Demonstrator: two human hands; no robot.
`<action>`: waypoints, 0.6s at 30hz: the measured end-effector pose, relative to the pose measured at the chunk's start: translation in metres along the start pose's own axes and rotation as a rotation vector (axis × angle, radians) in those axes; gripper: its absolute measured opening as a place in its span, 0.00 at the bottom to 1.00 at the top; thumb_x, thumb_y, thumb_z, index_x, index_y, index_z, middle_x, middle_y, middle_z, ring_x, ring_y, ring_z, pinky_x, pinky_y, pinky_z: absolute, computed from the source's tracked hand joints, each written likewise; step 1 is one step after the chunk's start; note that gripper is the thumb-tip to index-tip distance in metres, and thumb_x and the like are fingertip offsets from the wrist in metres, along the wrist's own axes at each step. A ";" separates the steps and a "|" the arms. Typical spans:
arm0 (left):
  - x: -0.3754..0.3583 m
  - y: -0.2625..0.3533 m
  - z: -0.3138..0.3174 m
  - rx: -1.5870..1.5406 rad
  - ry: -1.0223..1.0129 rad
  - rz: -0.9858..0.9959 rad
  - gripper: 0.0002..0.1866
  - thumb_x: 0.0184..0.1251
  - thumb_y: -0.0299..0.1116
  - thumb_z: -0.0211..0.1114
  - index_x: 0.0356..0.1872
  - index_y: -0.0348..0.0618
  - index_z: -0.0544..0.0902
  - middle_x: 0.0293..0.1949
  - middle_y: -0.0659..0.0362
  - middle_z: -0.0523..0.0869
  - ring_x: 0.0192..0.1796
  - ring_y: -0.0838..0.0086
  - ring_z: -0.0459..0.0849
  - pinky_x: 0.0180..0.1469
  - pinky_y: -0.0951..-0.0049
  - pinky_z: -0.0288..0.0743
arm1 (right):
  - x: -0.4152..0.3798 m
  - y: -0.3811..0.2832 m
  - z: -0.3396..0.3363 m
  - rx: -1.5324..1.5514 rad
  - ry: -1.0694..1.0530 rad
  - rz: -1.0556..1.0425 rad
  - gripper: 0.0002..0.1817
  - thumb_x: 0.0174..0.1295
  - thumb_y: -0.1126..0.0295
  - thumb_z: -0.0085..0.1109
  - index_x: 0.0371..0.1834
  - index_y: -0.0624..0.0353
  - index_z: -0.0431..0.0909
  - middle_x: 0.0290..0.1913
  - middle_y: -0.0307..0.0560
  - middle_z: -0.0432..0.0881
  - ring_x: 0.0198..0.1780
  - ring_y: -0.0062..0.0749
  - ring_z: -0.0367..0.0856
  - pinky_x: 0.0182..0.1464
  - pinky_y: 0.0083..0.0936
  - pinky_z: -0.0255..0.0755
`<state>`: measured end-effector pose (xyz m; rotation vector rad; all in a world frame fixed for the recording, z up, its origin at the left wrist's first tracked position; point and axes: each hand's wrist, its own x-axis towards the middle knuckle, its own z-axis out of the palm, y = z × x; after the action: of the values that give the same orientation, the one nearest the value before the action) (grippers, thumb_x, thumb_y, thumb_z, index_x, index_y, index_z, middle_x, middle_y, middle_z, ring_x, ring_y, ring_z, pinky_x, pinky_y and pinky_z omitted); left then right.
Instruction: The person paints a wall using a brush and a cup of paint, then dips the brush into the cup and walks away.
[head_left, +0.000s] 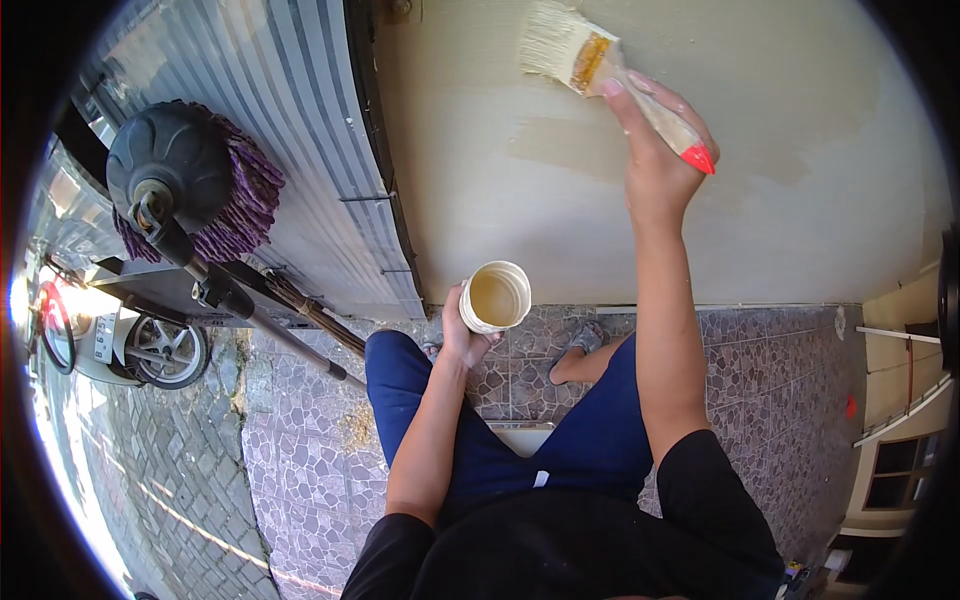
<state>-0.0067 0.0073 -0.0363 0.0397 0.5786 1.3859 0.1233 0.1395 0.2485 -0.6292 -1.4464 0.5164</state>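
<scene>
My right hand (660, 140) is closed round the handle of a wide paintbrush (650, 100). The brush has pale bristles, a stained yellow-brown ferrule and a red handle tip. Its bristles lie against or close over a cream wall (480, 190), where a darker, wet-looking patch (590, 145) shows below the brush. Lower down, my left hand (462, 325) grips a white plastic cup (497, 297) in front of my knees. Some pale yellowish liquid is visible inside the cup. Part of the left fingers is hidden behind it.
To the left, a purple mop (240, 190) with a long pole leans near a corrugated metal panel (290, 120). A motorbike (140, 345) stands farther left on grey paving. Stone-patterned tiles (310, 460) cover the floor around my legs. A building with a window (900, 470) is at the right.
</scene>
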 end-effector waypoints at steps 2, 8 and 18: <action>0.001 -0.001 -0.001 0.007 -0.005 0.001 0.25 0.79 0.54 0.45 0.53 0.48 0.82 0.37 0.59 0.88 0.29 0.68 0.87 0.21 0.70 0.78 | 0.001 0.006 -0.022 -0.007 0.109 0.037 0.17 0.59 0.76 0.79 0.47 0.74 0.86 0.46 0.49 0.89 0.46 0.27 0.87 0.52 0.22 0.80; 0.001 -0.003 0.000 0.044 0.018 0.001 0.25 0.79 0.55 0.44 0.53 0.48 0.83 0.36 0.58 0.88 0.28 0.68 0.86 0.21 0.70 0.77 | -0.008 0.023 -0.087 0.046 0.362 0.073 0.19 0.60 0.81 0.75 0.52 0.77 0.82 0.48 0.55 0.87 0.48 0.34 0.88 0.55 0.28 0.83; 0.003 -0.002 -0.002 0.055 -0.042 0.001 0.26 0.78 0.57 0.44 0.52 0.48 0.83 0.35 0.58 0.88 0.29 0.68 0.86 0.22 0.70 0.76 | -0.022 -0.032 0.001 0.016 0.073 -0.112 0.11 0.59 0.78 0.77 0.43 0.71 0.88 0.42 0.48 0.90 0.43 0.26 0.87 0.48 0.22 0.81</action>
<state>-0.0051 0.0090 -0.0398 0.1129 0.5814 1.3675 0.1193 0.1008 0.2536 -0.5459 -1.3984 0.4126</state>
